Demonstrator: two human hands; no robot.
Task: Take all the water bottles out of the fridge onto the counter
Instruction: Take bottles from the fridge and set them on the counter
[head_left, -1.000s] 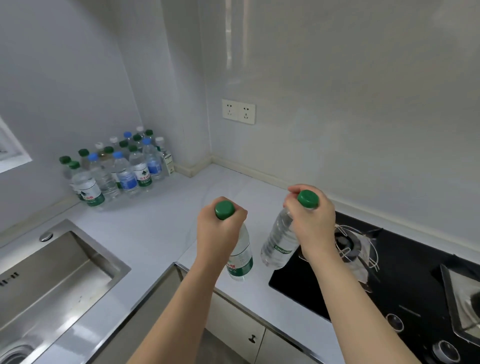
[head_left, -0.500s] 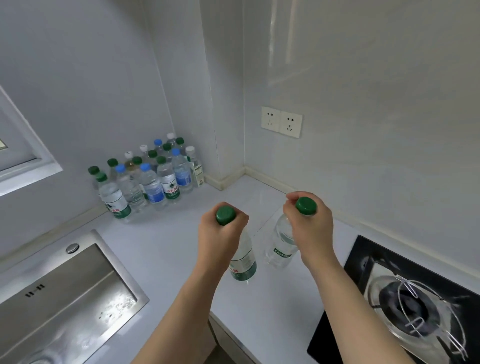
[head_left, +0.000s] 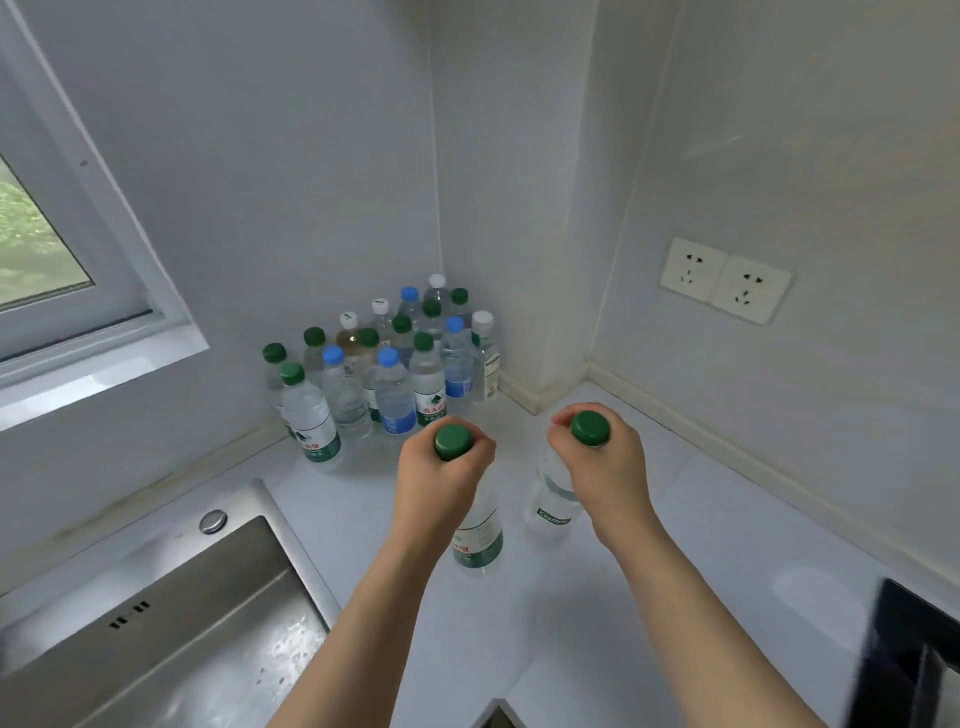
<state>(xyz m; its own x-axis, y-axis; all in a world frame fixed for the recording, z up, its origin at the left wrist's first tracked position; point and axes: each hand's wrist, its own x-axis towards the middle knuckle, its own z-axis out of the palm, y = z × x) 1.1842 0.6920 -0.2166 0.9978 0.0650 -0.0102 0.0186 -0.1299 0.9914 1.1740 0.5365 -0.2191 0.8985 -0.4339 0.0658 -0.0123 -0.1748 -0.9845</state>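
Observation:
My left hand (head_left: 436, 483) grips the neck of a clear water bottle with a green cap and green label (head_left: 478, 535), held upright over the white counter (head_left: 675, 571). My right hand (head_left: 602, 467) grips the neck of a second green-capped bottle (head_left: 550, 509), just right of the first. Whether either bottle touches the counter I cannot tell. A cluster of several water bottles (head_left: 384, 369) with green, blue and white caps stands in the counter's back corner, a short way beyond both hands.
A steel sink (head_left: 156, 639) lies at the lower left with a window (head_left: 41, 249) above it. Wall sockets (head_left: 724, 280) sit on the right wall. The dark edge of a hob (head_left: 909, 660) shows at the lower right.
The view has swung left and both hands have carried their bottles toward the corner cluster. The hob has slid almost out of view on the right.

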